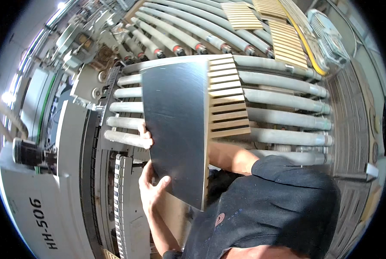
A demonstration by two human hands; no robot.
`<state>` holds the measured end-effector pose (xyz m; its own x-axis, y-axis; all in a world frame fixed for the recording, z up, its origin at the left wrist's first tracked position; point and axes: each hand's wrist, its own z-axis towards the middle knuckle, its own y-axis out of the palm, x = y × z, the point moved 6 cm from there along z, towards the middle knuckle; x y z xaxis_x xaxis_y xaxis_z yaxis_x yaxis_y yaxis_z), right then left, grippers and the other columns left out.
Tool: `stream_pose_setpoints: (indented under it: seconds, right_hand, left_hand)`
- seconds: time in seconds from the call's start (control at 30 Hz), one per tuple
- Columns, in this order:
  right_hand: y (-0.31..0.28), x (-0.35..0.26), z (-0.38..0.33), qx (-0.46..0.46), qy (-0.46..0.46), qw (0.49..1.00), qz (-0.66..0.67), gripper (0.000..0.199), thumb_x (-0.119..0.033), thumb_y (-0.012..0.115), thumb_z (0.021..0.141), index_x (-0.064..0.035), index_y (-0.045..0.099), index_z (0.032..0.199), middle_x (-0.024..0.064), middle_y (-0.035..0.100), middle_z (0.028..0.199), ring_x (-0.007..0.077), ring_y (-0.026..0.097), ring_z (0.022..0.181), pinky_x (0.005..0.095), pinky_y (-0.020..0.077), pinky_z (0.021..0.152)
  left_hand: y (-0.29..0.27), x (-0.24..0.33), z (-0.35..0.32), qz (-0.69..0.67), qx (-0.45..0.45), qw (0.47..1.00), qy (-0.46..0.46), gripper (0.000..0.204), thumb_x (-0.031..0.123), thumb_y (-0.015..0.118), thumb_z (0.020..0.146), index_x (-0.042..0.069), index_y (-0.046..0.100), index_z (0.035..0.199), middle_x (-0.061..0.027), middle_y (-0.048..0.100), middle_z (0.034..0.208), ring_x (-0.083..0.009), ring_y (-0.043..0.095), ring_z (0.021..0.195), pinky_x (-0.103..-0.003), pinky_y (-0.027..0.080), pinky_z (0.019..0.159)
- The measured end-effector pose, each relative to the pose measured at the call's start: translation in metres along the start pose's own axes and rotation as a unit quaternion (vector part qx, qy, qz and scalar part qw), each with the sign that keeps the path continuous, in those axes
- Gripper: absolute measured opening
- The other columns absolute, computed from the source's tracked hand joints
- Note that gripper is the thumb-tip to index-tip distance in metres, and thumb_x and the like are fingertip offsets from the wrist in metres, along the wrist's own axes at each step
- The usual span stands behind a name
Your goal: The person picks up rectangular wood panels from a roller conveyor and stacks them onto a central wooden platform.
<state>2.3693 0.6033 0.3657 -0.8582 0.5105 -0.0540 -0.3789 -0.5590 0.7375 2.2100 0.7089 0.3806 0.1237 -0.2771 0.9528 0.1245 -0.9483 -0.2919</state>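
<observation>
I hold a large dark grey flat panel point(175, 125) upright in front of me, over a roller conveyor point(283, 97). My left hand point(152, 190) grips its lower left edge from below. The fingers of my right hand point(146, 137) curl around the panel's left edge higher up, and the right forearm passes behind the panel. A slatted wooden panel point(227, 99) shows just past the dark panel's right edge, over the rollers; I cannot tell whether the two are joined.
More slatted wooden panels point(288, 43) lie on the far rollers at the top, crossed by a yellow hose point(307, 45). A grey machine housing point(42, 203) stands on the left, with a ribbed guide rail point(120, 203) beside it. A grey motor point(329, 32) sits at top right.
</observation>
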Motion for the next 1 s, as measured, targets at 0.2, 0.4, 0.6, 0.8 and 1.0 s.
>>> stream_pose_setpoints:
  seconds: [0.2,0.4,0.6,0.8,1.0]
  right_hand:
    - [0.047,-0.063,-0.061,0.17,-0.142,0.964,-0.148,0.069,-0.042,0.075,0.103,0.0059,0.056,0.149,0.0208,0.062,0.144,0.0304,0.059,0.132,0.0413,0.0483,0.115]
    - [0.088,-0.178,-0.183,0.443,-0.256,0.694,-0.506,0.089,-0.049,0.075,0.1,0.0097,0.045,0.159,0.0281,0.052,0.159,0.0376,0.043,0.152,0.0465,0.0356,0.127]
    - [0.086,-0.223,-0.229,0.576,-0.045,0.308,-0.756,0.099,-0.051,0.074,0.1,0.0144,0.035,0.164,0.0364,0.042,0.168,0.0479,0.033,0.162,0.0535,0.0293,0.133]
    - [0.07,-0.267,-0.234,0.526,-0.015,0.168,-0.834,0.076,-0.043,0.073,0.102,0.0066,0.05,0.155,0.0327,0.058,0.15,0.0484,0.054,0.137,0.0527,0.0421,0.12]
    - [0.081,-0.277,-0.227,0.602,0.04,0.207,-0.77,0.068,-0.035,0.074,0.103,0.0053,0.054,0.154,0.0285,0.06,0.147,0.047,0.052,0.145,0.0543,0.0428,0.123]
  left_hand:
    - [0.05,-0.005,0.026,-0.195,0.002,0.981,0.0,0.066,0.033,0.099,0.082,-0.005,0.072,0.128,-0.0062,0.077,0.107,-0.013,0.069,0.093,-0.029,0.055,0.085]
    - [0.116,-0.014,0.085,-0.216,-0.013,0.976,0.01,0.054,0.023,0.091,0.091,-0.009,0.071,0.13,-0.0088,0.077,0.109,-0.0145,0.069,0.094,-0.031,0.055,0.087]
    - [0.165,-0.019,0.138,-0.176,-0.077,0.981,0.007,0.056,0.027,0.091,0.094,-0.01,0.071,0.131,-0.0091,0.078,0.106,-0.0132,0.069,0.091,-0.03,0.056,0.084]
    - [0.192,-0.025,0.185,-0.114,-0.109,0.987,-0.012,0.051,0.034,0.091,0.095,-0.008,0.077,0.12,-0.002,0.074,0.091,-0.008,0.06,0.074,-0.027,0.048,0.067]
    - [0.192,-0.014,0.209,0.178,-0.071,0.981,0.002,0.062,0.056,0.083,0.096,-0.005,0.08,0.092,-0.0078,0.065,0.066,-0.0149,0.056,0.059,-0.036,0.047,0.054]
